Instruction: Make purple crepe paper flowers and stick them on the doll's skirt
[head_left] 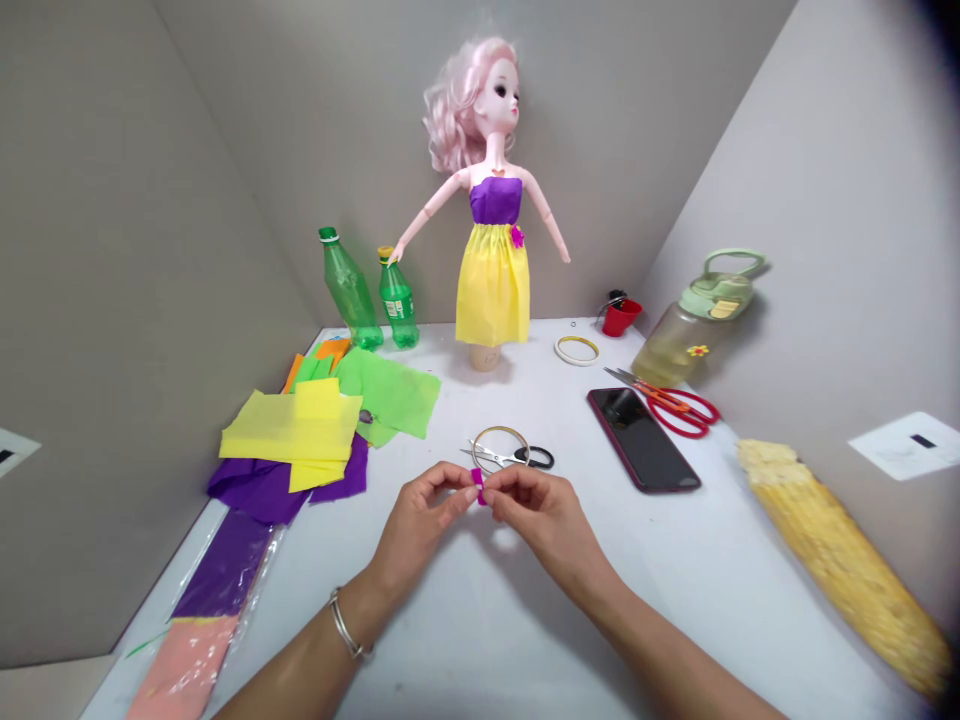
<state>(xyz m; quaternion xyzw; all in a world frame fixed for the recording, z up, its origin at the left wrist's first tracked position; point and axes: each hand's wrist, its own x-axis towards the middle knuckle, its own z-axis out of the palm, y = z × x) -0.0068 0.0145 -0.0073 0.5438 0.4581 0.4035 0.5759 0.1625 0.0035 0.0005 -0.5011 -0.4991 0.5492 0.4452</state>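
Between my two hands, above the middle of the table, is a small magenta strip (478, 484), which looks like paper or cloth. My left hand (435, 510) pinches its left side between thumb and fingers, and my right hand (536, 510) pinches the right side. Just beyond my fingertips lie small scissors with black handles (540, 458) and a thin tape roll (501, 430) resting over their blades. A doll (495, 210) with pink hair stands farther back, wearing a purple top and a yellow skirt (491, 290) with a magenta flower (517, 237) at the waist.
Left are yellow sheets (285, 425), green sheets (390, 390), purple sheets (262, 485), a plastic packet (217, 570) and two green bottles (349, 290). Right are a phone (645, 440), red-handled scissors (682, 408), a water bottle (679, 330), another tape roll (577, 350) and a yellow textured object (840, 560).
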